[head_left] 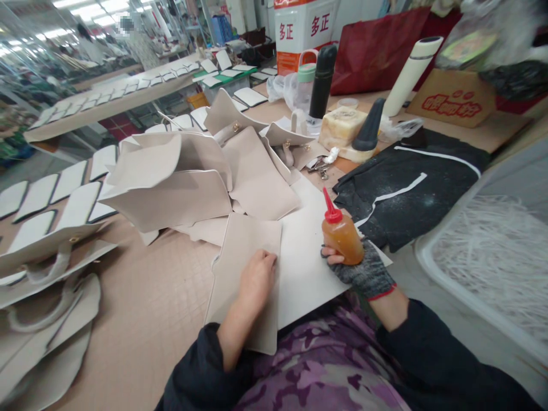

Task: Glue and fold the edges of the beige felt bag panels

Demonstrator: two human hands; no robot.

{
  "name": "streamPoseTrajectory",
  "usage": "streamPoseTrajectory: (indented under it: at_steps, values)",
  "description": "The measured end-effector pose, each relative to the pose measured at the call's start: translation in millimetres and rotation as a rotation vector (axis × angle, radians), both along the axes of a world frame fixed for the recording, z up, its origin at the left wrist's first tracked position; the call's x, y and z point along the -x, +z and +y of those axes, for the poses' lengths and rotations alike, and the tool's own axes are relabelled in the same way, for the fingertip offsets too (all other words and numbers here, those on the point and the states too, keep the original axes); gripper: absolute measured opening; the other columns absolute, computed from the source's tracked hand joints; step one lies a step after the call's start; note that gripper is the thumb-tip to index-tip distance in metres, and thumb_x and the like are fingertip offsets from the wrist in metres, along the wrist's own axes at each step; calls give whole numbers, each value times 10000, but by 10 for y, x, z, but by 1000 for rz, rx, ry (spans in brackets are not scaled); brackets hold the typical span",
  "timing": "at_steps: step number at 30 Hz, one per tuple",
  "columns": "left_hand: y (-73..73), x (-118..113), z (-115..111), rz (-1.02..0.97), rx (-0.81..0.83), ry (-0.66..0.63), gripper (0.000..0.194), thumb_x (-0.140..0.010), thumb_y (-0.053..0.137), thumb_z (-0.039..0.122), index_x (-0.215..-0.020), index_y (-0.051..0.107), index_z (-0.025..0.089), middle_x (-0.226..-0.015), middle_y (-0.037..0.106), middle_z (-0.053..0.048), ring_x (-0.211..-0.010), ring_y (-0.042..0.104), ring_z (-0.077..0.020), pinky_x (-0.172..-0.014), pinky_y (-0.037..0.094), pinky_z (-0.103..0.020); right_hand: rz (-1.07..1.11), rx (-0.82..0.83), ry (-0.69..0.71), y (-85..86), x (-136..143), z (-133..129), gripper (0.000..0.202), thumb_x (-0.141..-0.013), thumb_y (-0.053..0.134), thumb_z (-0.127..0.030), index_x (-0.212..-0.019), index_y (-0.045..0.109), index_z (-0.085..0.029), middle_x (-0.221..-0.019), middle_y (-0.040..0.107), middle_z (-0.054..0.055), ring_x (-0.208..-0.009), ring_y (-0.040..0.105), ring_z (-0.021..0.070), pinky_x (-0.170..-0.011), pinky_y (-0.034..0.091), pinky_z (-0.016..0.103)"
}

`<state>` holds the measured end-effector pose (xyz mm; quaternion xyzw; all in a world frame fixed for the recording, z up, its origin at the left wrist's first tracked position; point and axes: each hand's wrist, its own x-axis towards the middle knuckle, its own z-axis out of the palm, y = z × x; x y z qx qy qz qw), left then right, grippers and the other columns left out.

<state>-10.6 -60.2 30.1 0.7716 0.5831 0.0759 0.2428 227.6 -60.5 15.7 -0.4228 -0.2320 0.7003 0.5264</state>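
Beige sheeting forms the flat panel [252, 237] that lies at the near edge of the table [171, 285], its long axis running away from the body. Its right-hand side overlaps a broad white sheet [303, 245]. The panel is touched by the left hand [257, 279], which is rested on it near that right side with the fingers curled in; whether anything is pinched between them cannot be told. By the right hand [369, 268], in a grey glove with some fingertips bare, a squeeze bottle [346, 242] of amber liquid is gripped, its red nozzle [327, 200] pointed up and slightly left, away from the body. The bottle is held to the right of the panel, over the white sheet's right part, so the panel's right side is faced by the bottle across bare sheet. The left hand is the nearer to that side; the bottle is kept apart from it. Beyond the panel, larger beige pieces [171, 197] are heaped towards the table's far edge. A black cloth [428, 188] is spread along the right edge, past which white strips [500, 251] are held in a bin [429, 275].
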Motion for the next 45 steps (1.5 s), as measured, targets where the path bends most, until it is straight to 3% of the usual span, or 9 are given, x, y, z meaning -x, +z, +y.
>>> streamPoseTrajectory:
  at_steps: [3, 8, 14, 19, 24, 31, 37, 42, 45]
  values:
    - [84, 77, -79, 181, -42, -189, 332, -823, 405, 98, -1089, 595, 159, -1117, 588, -106, -1003, 535, -234, -883, 420, -356, 273, 56, 43, -141, 79, 139, 280, -679, 549, -435, -872, 564, -234, -721, 567, 17, -579, 469, 159, -395, 340, 238]
    - [102, 243, -122, 272, -30, -355, 436, -813, 475, 142, -1242, 507, 216, -1380, 465, -65, -1172, 445, -264, -979, 339, -421, 335, 112, 81, -209, 76, 121, 284, -717, 579, -424, -923, 580, -228, -759, 577, 25, -571, 468, 146, -404, 333, 229]
    - [120, 252, 59, 262, 41, -456, 816, -621, 749, 304, -1349, 388, 229, -1464, 360, -72, -1158, 439, -307, -961, 356, -409, 318, 131, 67, -167, 102, 95, 265, -726, 558, -455, -899, 594, -257, -743, 554, 11, -577, 489, 135, -406, 340, 217]
    - [84, 311, 150, 163, 89, -426, 1037, -566, 780, 311, -1427, 218, 175, -1437, 380, -142, -1221, 425, -293, -1023, 319, -390, 269, 120, 77, -182, 106, 104, 235, -746, 554, -441, -856, 593, -237, -711, 538, 26, -579, 492, 158, -397, 345, 241]
    - [75, 332, 186, 203, 115, -433, 911, -589, 761, 315, -1384, 336, 190, -1509, 233, -141, -1315, 333, -324, -1076, 254, -429, 286, 132, 70, -165, 104, 92, 239, -762, 546, -436, -868, 593, -228, -717, 557, 34, -572, 491, 161, -399, 346, 243]
    - [105, 247, 350, 170, 85, -447, 742, -672, 708, 261, -1348, 412, 184, -1469, 332, -131, -1259, 425, -298, -1047, 310, -417, 364, 145, 60, -158, 107, 94, 256, -758, 540, -373, -960, 587, -223, -751, 591, 35, -567, 495, 162, -401, 346, 232]
    - [41, 172, 535, 110, 124, -381, 896, -581, 757, 236, -1379, 356, 163, -1499, 236, -159, -1331, 332, -304, -1085, 296, -409, 334, 60, 109, -229, 86, 92, 285, -796, 517, -390, -1022, 568, -223, -804, 605, 33, -579, 496, 162, -412, 371, 244]
    - [264, 105, 521, 107, 99, -348, 674, -640, 687, 150, -1281, 481, 196, -1461, 352, -112, -1250, 455, -285, -1028, 392, -386, 357, 74, 72, -229, 106, 47, 246, -813, 521, -388, -986, 590, -228, -725, 572, 24, -604, 510, 171, -426, 380, 248]
    - [462, 335, 321, 166, -128, -130, 580, -721, 586, 126, -1286, 471, 183, -1460, 351, -127, -1309, 362, -312, -1069, 315, -469, 398, 104, 60, -217, 134, 19, 246, -785, 560, -421, -904, 631, -218, -689, 558, 42, -598, 513, 170, -425, 379, 250]
